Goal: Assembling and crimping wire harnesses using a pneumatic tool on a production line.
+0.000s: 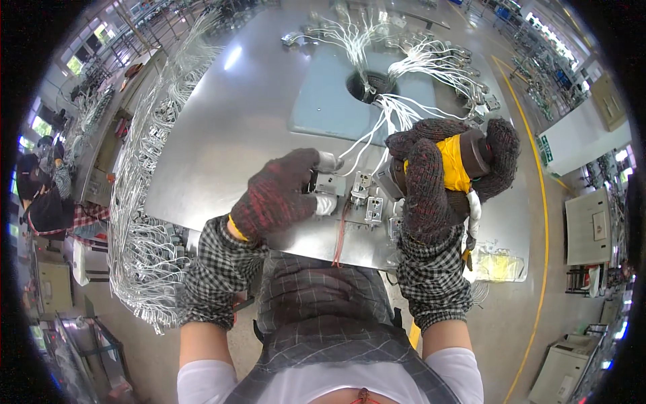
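Note:
My left hand (279,192), in a dark knitted glove with white-wrapped fingertips, pinches a small metal connector housing (330,184) above the bench. My right hand (428,192), gloved alike, is wrapped around a dark hand-held tool (455,165) bound with yellow tape. The tool's front end points left toward the housings; its exact kind I cannot make out. Between the hands lie more metal housings (374,210) in a row. White cables (393,111) run from them to a round dark opening (367,86) in a blue-grey board (319,87). Thin red wires (342,236) hang at the bench's near edge.
The shiny metal bench (222,148) spreads to the left. Bundled white cables with metal ends (145,229) hang along its left side. More cable ends (471,84) fan out at the far right. A yellow patch (496,264) lies at the near right corner. Another person (50,195) is far left.

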`<move>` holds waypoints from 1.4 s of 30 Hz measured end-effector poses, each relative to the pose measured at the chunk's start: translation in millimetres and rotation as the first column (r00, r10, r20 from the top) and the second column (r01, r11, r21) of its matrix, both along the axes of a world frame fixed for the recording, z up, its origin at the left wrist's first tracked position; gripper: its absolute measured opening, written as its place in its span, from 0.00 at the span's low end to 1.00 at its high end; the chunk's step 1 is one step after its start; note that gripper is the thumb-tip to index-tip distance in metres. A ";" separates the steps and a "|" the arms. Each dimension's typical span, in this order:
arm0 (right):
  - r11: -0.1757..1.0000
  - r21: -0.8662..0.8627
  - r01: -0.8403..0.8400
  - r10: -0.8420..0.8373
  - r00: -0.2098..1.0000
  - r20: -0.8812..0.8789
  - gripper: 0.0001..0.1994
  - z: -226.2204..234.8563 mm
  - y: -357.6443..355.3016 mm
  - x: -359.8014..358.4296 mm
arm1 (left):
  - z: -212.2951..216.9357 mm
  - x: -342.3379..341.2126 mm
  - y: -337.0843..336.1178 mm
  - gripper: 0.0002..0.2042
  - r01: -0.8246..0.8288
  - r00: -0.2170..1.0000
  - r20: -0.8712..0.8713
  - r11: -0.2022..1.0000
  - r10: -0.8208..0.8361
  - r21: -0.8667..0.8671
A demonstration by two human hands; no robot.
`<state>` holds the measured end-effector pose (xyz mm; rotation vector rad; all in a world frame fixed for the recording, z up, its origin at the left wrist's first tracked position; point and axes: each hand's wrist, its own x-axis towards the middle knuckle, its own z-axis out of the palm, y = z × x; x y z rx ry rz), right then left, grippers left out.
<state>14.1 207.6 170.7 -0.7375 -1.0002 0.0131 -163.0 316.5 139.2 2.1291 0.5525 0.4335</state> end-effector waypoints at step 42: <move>0.992 0.011 0.125 -0.124 0.988 -0.090 0.35 15.3 -11.5 7.2 | -6.8 38.1 -12.8 0.25 0.040 0.994 0.098 0.997 -0.047 0.070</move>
